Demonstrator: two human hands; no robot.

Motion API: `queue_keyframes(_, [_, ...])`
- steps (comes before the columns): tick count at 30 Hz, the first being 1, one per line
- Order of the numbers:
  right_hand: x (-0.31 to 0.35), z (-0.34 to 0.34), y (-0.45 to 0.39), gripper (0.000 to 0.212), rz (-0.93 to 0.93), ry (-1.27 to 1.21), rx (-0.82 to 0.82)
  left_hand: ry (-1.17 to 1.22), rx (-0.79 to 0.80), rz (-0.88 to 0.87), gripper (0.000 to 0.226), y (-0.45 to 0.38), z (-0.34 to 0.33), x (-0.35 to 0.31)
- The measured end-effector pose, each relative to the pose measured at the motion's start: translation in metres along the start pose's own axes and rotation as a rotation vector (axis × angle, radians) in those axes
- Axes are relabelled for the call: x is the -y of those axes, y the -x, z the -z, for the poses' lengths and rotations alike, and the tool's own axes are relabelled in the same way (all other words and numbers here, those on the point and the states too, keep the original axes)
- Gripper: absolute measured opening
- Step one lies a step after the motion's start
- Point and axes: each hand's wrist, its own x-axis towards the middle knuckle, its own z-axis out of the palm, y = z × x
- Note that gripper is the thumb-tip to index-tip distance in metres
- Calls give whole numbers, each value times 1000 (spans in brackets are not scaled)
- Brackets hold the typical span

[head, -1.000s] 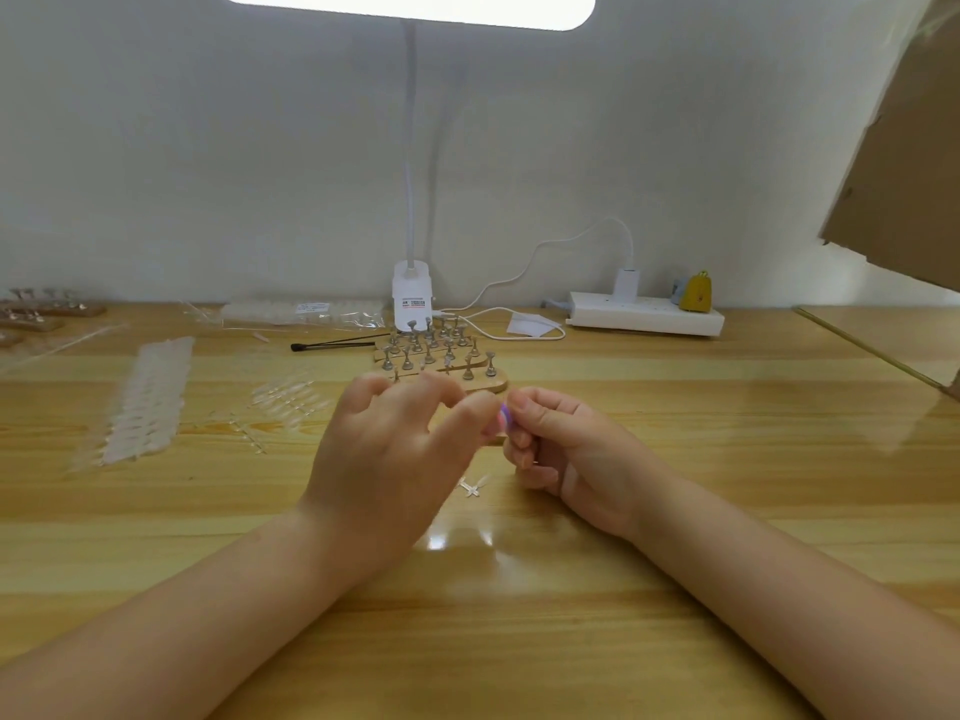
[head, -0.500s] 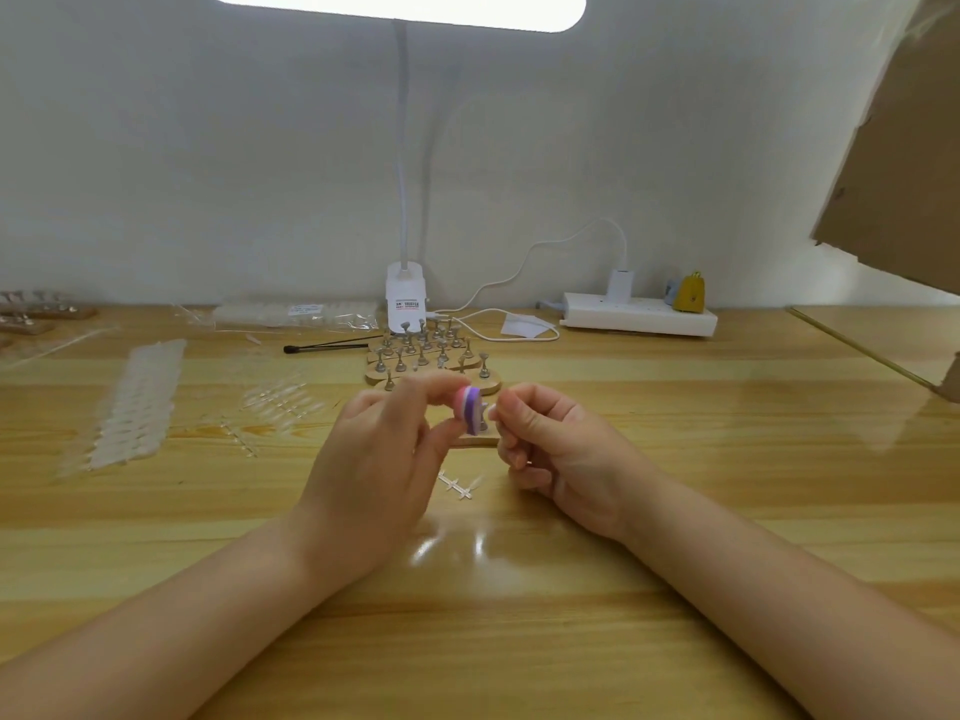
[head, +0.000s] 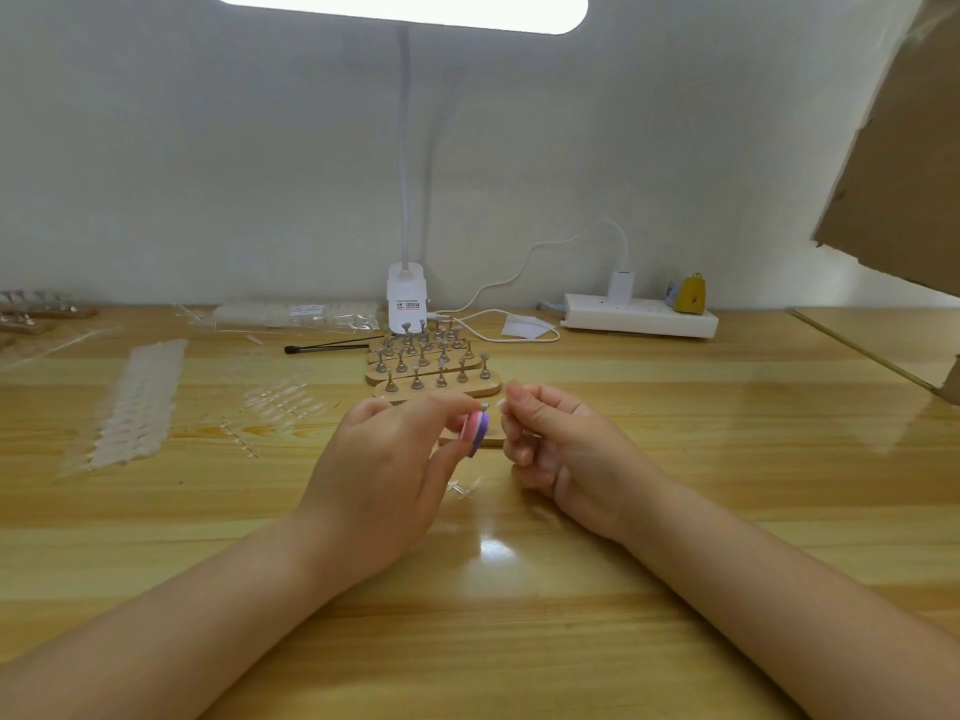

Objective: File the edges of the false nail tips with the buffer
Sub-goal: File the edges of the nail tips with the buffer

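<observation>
1. buffer: a small block seen nearly end-on, layered pink, white and purple, with the purple face turned right. it is held above the wooden table, a little in front of the nearest wooden stand.
2. left hand pinches the buffer between thumb and forefinger, the other fingers curled loosely behind it, back of the hand toward the camera.
3. right hand has its fingers curled in, thumb and forefinger pinching a small clear nail tip just beside the buffer's top corner. whether tip and buffer touch is too fine to tell.
4. behind the hands stand rows of wooden stands with small metal pegs, some capped with clear tips.
5. on the table between the wrists lies a small clear cross-shaped plastic piece.
6. to the left lie a long strip of whitish nail tips and a looser scatter of clear nail tips.
7. a black slim tool lies near the stands; a clear packet sits by the wall.
8. a white clip lamp rises at the back, its lit head overhead, and a white power strip lies to its right with a charger plugged in.
</observation>
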Motion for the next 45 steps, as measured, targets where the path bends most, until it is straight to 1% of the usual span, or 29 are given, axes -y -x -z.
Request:
queue_keyframes(3, [2, -1, 0, 17, -34, -29, -9, -24, -38, 28, 31, -1, 1, 2])
queue_keyframes(7, [3, -2, -1, 20, -67, -58, -44, -48, -48, 39, 24, -1, 0, 4])
queue_keyframes(9, [3, -1, -1, 22, -77, -78, -54, -45, -35, 35, 30, -1, 0, 4])
queue_keyframes(11, [3, -2, -2, 20, -82, -94, -45, -40, -23, 38, 33, 0, 0, 4])
queue_keyframes(16, [-1, 1, -2, 10, -43, -47, -30, -35, -12, 50, 34, 0, 0, 5])
queue_keyframes(19, [-2, 2, -2, 15, -33, -17, -21, -26, 8, 66, 34, 1, 1, 5])
queue_keyframes(22, [-4, 3, -2, 19, -21, -6, -22, -55, -18, 72, 34, 0, -1, 5])
queue_keyframes(24, [-5, 3, -2, 20, -5, 2, -26, -143, -34, 107, 31, 0, -2, 7])
queue_keyframes(26, [-5, 2, -2, 24, 15, 16, -29, -339, -18, 173, 27, -1, -2, 14])
queue_keyframes(28, [-5, 1, -2, 30, 34, 22, -33, -511, 68, 260, 25, -1, -1, 21])
queue_keyframes(30, [-5, 0, -1, 33, 43, 17, -39, -583, 218, 391, 28, -1, 1, 24])
queue_keyframes(31, [-5, 0, -1, 34, 44, 15, -45, -589, 252, 427, 32, 0, 1, 25])
queue_keyframes(33, [-5, -2, 0, 38, 45, 15, -64, -542, 221, 412, 38, 0, 1, 25])
queue_keyframes(34, [-5, -3, 0, 41, 46, 18, -74, -463, 166, 368, 40, -1, 2, 23])
queue_keyframes(36, [-5, -4, 0, 47, 52, 33, -84, -230, 69, 224, 44, -3, 3, 16])
queue_keyframes(38, [-5, -5, 1, 57, 59, 69, -78, -64, 50, 73, 38, -2, 3, 9])
queue_keyframes(39, [-6, -6, 2, 61, 62, 92, -75, -14, 59, 29, 33, -2, 2, 5])
queue_keyframes(42, [-6, -5, 2, 63, 65, 141, -82, 81, 52, 26, 28, 0, -1, 2])
queue_keyframes(45, [-9, -6, 1, 62, 80, 161, -100, 86, 33, 43, 29, 1, -1, 2])
